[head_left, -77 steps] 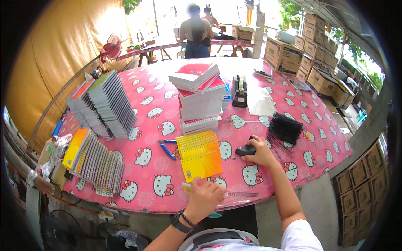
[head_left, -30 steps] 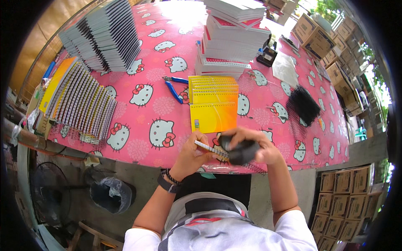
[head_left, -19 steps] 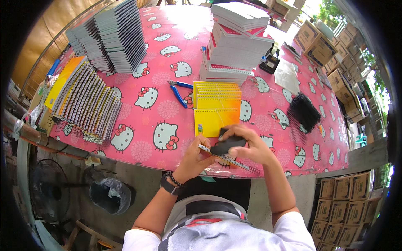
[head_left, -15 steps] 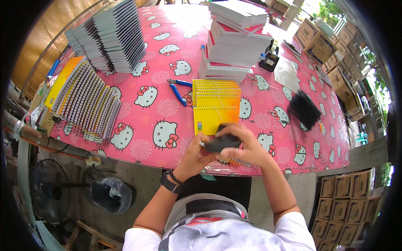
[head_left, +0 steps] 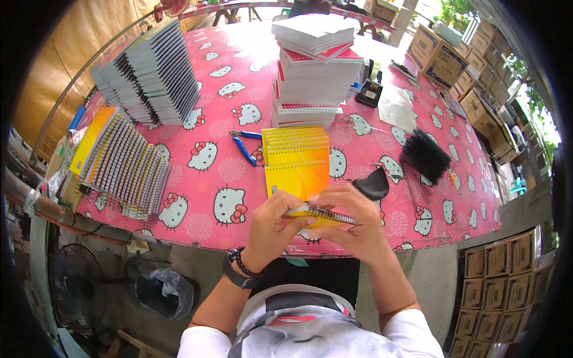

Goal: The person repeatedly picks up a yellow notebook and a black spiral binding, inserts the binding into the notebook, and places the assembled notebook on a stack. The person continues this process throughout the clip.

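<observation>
My left hand point(head_left: 270, 230) pinches the end of a small yellow spiral notebook point(head_left: 321, 222) just over the table's near edge. At the other end of its dark wire coil, my right hand point(head_left: 362, 222) has thumb and fingers closed around the notebook, a little blurred. A black, curved, soft-looking piece point(head_left: 372, 184) lies on the table beyond my right hand; I cannot tell its kind. Directly ahead, overlapping yellow-orange covers with punched holes point(head_left: 296, 170) lie fanned out. Blue-handled cutting pliers point(head_left: 243, 149) rest to their left.
Tall stacks of bound notebooks point(head_left: 161, 74) and yellow coil-bound notebooks point(head_left: 122, 158) stand at left. Loose punched pages point(head_left: 316, 77) are piled behind the covers. Black wire coils point(head_left: 425, 156) and a tape dispenser point(head_left: 369, 92) sit at right on the pink cloth point(head_left: 209, 224).
The black piece has left my right hand and now lies on the table to the right. My right hand has closed on the notebook's coiled edge. The view has shifted slightly.
</observation>
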### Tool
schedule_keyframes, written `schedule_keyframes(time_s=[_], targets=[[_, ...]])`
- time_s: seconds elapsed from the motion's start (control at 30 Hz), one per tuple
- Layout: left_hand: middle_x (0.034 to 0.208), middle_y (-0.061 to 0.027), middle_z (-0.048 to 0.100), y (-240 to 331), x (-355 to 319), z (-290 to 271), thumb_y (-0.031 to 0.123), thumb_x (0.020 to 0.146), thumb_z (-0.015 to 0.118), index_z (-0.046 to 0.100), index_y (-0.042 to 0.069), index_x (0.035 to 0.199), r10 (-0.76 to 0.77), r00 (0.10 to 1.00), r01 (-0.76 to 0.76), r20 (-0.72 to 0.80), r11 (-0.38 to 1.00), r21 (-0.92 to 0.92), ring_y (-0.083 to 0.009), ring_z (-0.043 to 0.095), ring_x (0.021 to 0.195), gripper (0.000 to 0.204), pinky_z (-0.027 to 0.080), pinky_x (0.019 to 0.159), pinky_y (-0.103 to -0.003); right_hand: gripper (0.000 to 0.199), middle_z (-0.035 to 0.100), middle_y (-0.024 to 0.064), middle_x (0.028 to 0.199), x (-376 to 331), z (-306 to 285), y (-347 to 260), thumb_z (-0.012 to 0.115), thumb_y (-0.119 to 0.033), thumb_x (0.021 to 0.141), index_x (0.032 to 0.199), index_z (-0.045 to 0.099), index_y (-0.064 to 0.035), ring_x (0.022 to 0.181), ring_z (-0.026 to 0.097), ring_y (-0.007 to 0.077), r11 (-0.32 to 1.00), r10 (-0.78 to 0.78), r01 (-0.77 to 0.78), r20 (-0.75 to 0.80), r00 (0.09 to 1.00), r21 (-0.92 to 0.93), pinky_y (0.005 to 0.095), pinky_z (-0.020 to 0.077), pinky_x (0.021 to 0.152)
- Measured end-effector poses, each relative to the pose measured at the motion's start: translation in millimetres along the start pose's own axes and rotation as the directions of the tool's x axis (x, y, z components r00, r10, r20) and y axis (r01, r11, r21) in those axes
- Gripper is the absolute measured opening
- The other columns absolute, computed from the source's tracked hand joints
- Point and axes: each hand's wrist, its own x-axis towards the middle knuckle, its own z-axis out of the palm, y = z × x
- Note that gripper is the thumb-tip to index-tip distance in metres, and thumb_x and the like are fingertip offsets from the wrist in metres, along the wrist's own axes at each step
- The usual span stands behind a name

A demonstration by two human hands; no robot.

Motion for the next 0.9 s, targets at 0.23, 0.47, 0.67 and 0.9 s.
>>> schedule_keyframes(time_s=[0.23,0.47,0.67,0.9], targets=[[0.081,-0.0098,0.061,13.5,-5.7,-13.2,0.004,0.072,0.075,0.061,0.001,0.086,0.038,0.998,-0.035,-0.049,0.998,0.061,-0.0221,0.061,0.071,0.020,0.048,0.062,-0.029,0.025,0.059,0.0084,0.082,9.5,25.4,-4.5,0.079,-0.012,0.072,0.091,0.066,-0.0034,0.069,0.060,0.0202,0.998,-0.054,0.053,-0.022,0.998,-0.031,0.0286,0.0484,0.061],[0.081,-0.0096,0.061,22.4,-12.5,-34.4,0.002,0.071,0.074,0.061,0.001,0.086,0.030,0.993,-0.020,-0.115,0.996,0.088,-0.0219,0.061,0.071,0.020,0.048,0.062,-0.029,0.027,0.056,0.0081,0.077,23.3,44.1,-7.2,0.080,-0.015,0.071,0.090,0.063,-0.0037,0.066,0.057,0.0199,0.991,-0.129,0.129,-0.004,0.992,-0.021,0.0295,0.0448,0.057],[0.078,-0.0088,0.061,17.4,-19.2,-54.5,0.000,0.069,0.074,0.061,0.002,0.083,0.055,0.983,-0.039,-0.177,0.995,0.088,-0.0218,0.061,0.069,0.020,0.048,0.061,-0.030,0.028,0.056,0.0084,0.077,37.2,59.7,-15.0,0.079,-0.016,0.072,0.092,0.063,-0.0039,0.068,0.057,0.0206,0.986,-0.149,0.155,0.101,0.984,-0.059,0.0300,0.0445,0.058],[0.072,-0.0090,0.059,22.3,-29.7,-93.5,0.005,0.069,0.077,0.060,0.001,0.077,-0.158,0.949,0.176,-0.273,0.984,0.041,-0.0208,0.059,0.063,0.019,0.046,0.057,-0.030,0.020,0.057,0.0127,0.083,64.8,92.5,-29.4,0.068,-0.013,0.080,0.094,0.062,-0.0011,0.072,0.055,0.0301,0.922,-0.323,0.367,0.275,0.906,-0.126,0.0372,0.0458,0.062]])
